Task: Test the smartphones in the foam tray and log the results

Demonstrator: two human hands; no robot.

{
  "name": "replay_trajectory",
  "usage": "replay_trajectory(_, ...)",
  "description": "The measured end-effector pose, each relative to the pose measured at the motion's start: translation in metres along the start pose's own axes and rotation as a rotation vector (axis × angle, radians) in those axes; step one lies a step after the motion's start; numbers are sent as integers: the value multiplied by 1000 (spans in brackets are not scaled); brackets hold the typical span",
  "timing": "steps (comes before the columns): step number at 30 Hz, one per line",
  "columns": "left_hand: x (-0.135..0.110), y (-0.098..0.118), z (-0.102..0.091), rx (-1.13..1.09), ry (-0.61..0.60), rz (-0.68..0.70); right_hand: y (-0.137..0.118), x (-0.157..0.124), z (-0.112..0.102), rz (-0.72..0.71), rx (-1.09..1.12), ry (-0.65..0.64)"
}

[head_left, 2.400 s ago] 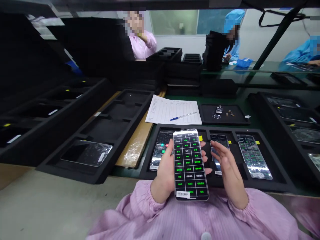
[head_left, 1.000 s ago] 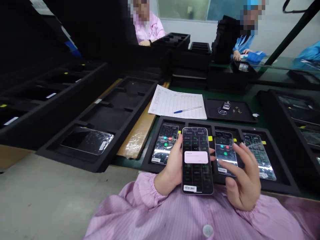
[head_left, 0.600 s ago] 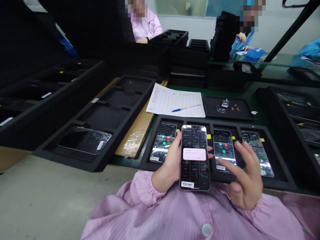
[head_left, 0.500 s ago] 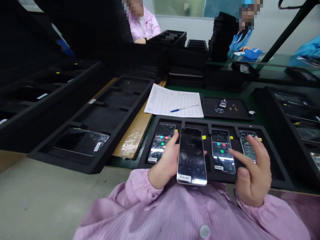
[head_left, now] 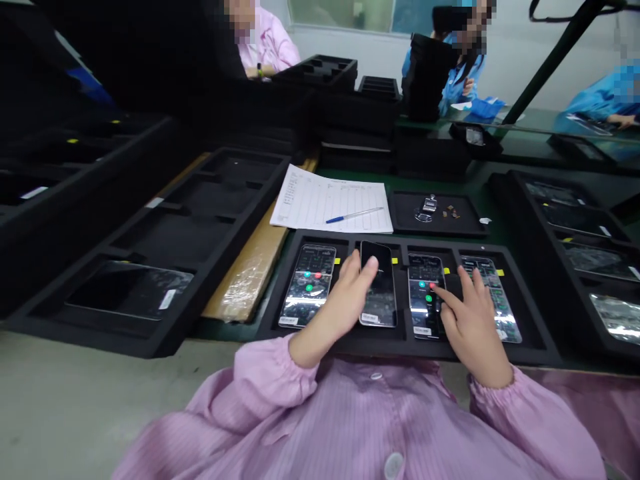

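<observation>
A black foam tray [head_left: 400, 243] in front of me holds several phones side by side. My left hand [head_left: 340, 300] grips a dark-screen phone [head_left: 380, 293] that lies in the second slot, thumb on its glass, fingers along its left edge. My right hand [head_left: 467, 320] is spread open, and its index fingertip touches the lit screen of the third phone [head_left: 423, 293]. Its other fingers hover over the fourth phone [head_left: 495, 300]. The first phone [head_left: 307, 283] shows red and green dots.
Behind the tray lie a printed sheet [head_left: 330, 200] with a blue pen [head_left: 353, 215] and a small black tray of metal parts [head_left: 435, 213]. Long foam trays with phones flank me at the left [head_left: 150, 267] and right [head_left: 575, 247]. Stacked trays [head_left: 350, 100] and seated people fill the back.
The phone in my left hand went from a lit menu to a dark screen and came down into the tray's second slot. My right hand moved forward onto the third phone's screen.
</observation>
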State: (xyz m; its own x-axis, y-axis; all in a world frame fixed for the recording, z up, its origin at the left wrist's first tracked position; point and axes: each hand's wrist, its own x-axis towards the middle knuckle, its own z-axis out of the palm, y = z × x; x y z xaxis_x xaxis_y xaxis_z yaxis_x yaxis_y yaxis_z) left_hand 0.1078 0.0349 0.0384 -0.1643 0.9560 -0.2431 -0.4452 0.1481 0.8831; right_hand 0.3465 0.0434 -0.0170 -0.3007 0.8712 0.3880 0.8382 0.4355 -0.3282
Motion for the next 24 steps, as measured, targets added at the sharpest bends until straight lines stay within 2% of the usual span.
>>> replay_trajectory(3,-24,14,-23,526,144,457,5,-3,2,3,-1,28)
replay_trajectory(5,-35,21,-41,785,224,630,8,-5,4,30,28,52)
replay_trajectory(6,-38,23,-50,903,252,653,8,-7,4,44,43,55)
replay_trajectory(8,-38,20,-65,1103,247,615,8,-8,6,64,65,50)
replay_trajectory(11,-30,9,-81,1250,181,548,6,-9,6,71,75,53)
replay_trajectory(13,-28,3,-88,1317,169,566,6,-9,5,75,76,75)
replay_trajectory(17,-32,-2,-99,1491,209,753,4,-9,2,89,46,155)
replay_trajectory(20,-35,-3,-107,1520,215,897,-1,-10,0,71,-15,211)
replay_trajectory(24,-34,-5,-113,1473,195,959,-7,-10,-1,18,-100,189)
